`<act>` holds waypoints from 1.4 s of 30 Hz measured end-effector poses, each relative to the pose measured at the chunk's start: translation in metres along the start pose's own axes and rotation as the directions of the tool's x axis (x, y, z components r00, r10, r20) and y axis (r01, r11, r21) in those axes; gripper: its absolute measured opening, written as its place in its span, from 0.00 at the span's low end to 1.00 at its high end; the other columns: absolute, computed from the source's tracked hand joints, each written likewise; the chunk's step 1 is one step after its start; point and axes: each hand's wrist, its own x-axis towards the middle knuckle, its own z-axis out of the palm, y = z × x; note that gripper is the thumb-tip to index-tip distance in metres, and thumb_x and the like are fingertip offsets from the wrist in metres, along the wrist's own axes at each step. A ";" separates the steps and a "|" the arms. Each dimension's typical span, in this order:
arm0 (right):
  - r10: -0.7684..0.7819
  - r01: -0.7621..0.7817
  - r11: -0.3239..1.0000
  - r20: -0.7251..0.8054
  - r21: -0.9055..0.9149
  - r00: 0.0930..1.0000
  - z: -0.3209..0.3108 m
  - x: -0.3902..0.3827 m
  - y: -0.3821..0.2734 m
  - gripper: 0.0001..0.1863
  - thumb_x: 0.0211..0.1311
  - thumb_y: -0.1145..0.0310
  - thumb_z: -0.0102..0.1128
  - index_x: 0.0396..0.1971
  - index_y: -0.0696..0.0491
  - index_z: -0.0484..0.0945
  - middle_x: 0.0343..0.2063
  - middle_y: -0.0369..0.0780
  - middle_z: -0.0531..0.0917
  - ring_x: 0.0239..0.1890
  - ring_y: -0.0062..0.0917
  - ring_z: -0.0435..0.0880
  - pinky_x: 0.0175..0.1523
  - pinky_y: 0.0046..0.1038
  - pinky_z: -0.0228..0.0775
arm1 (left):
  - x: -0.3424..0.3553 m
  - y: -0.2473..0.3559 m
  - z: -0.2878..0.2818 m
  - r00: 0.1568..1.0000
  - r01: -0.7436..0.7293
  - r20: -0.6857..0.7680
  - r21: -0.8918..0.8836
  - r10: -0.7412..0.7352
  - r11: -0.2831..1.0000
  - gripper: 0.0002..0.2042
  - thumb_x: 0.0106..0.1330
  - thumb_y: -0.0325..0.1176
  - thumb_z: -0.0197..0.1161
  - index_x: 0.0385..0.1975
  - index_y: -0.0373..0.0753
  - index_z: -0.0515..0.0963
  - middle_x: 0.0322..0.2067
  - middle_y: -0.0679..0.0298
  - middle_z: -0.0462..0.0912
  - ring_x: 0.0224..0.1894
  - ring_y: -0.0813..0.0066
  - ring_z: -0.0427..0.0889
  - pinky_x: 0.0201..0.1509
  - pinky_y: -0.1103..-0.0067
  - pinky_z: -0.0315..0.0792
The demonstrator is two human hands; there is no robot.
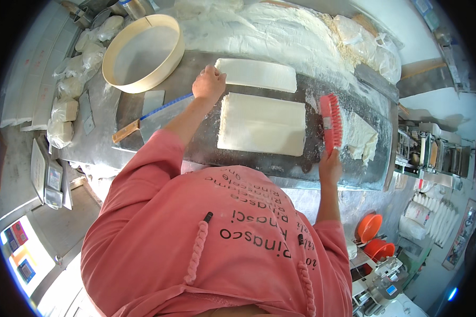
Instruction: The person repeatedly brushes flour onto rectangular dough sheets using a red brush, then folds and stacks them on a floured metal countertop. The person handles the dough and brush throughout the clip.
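Two stacks of pale, flat rectangular dough sheets lie on the dark board: a narrower far stack (pixel 256 75) and a larger near stack (pixel 262 124). My left hand (pixel 210 83) is closed at the left end of the far stack; whether its fingertips pinch the dough is hidden. In my right hand (pixel 330 168) is the handle of a red brush (pixel 330 121), held upright with its bristles facing right, beside the near stack. Just right of the brush sits a crumpled piece of dough (pixel 362 138). A large knife (pixel 161 115) with a wooden handle lies under my left forearm.
A round wooden-rimmed sieve (pixel 108 66) stands at the back left. Flour (pixel 259 34) covers the far part of the table, with plastic bags (pixel 362 39) at the far right. A small metal scraper (pixel 153 100) lies near the knife. Orange bowls (pixel 369 227) are lower right.
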 end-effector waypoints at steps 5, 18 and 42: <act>-0.092 0.089 0.996 -0.217 -0.022 0.972 0.015 -0.004 -0.004 0.16 0.54 0.65 0.61 0.40 0.55 0.70 0.38 0.48 0.76 0.42 0.46 0.75 0.44 0.44 0.67 | 0.009 -0.004 0.010 0.998 -0.047 0.035 0.086 0.044 0.995 0.11 0.60 0.42 0.60 0.33 0.42 0.74 0.36 0.59 0.79 0.42 0.59 0.79 0.43 0.66 0.73; -0.604 0.658 0.734 -0.283 0.166 0.745 0.014 0.072 -0.129 0.19 0.51 0.67 0.63 0.43 0.54 0.72 0.39 0.45 0.75 0.46 0.42 0.72 0.52 0.41 0.61 | 0.020 0.014 0.000 0.987 0.065 0.146 -0.017 -0.062 0.998 0.10 0.62 0.39 0.58 0.34 0.39 0.74 0.35 0.59 0.78 0.39 0.63 0.80 0.38 0.69 0.73; -0.618 0.767 0.589 -0.471 0.253 0.630 -0.089 0.134 -0.135 0.12 0.54 0.76 0.54 0.39 0.51 0.81 0.38 0.42 0.83 0.45 0.38 0.79 0.52 0.36 0.70 | -0.010 0.082 -0.113 0.974 0.055 0.194 -0.701 0.116 0.711 0.08 0.62 0.27 0.58 0.39 0.34 0.77 0.24 0.68 0.75 0.25 0.84 0.71 0.27 0.85 0.64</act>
